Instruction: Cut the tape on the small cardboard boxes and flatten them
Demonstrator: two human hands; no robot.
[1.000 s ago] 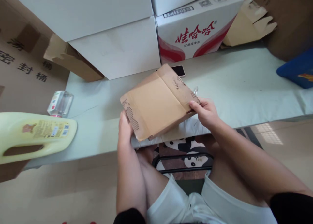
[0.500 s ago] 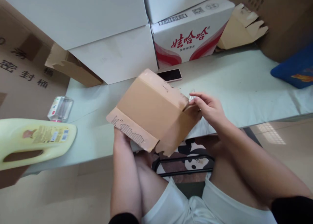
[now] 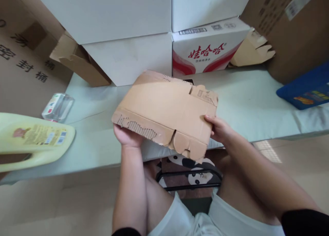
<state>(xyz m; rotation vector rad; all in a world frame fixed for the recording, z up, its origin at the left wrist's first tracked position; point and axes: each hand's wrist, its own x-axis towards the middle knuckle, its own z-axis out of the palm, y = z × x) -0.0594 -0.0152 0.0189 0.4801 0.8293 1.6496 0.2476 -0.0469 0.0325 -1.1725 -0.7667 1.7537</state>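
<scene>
One torn-edged cardboard piece [image 3: 164, 104] is held between two hands over the front part of the cloth-covered table [image 3: 89, 136]. Half a second ago its right end was bent down along a crease; now that end has been swung out almost level with the main panel, and its notched flaps are exposed. By this, it may be judged, the piece has been brought nearer to a flat sheet, though its long side flaps are still angled. At the right edge of the cardboard piece, it is pinched by the right hand [image 3: 220, 129], thumb on top and fingers closed below, with the forearm slanted in from the lower right. Under its near-left edge, support is given by the left hand [image 3: 128, 137], wrist bent back; the fingers are hidden, so how far they are curled cannot be told. Beyond the cardboard piece, a red-lettered white carton [image 3: 205, 57] is seen; well to its left, a clear bottle [image 3: 59, 106] and yellow jug [image 3: 36, 140]; well to its right, a blue package [image 3: 305, 90].
</scene>
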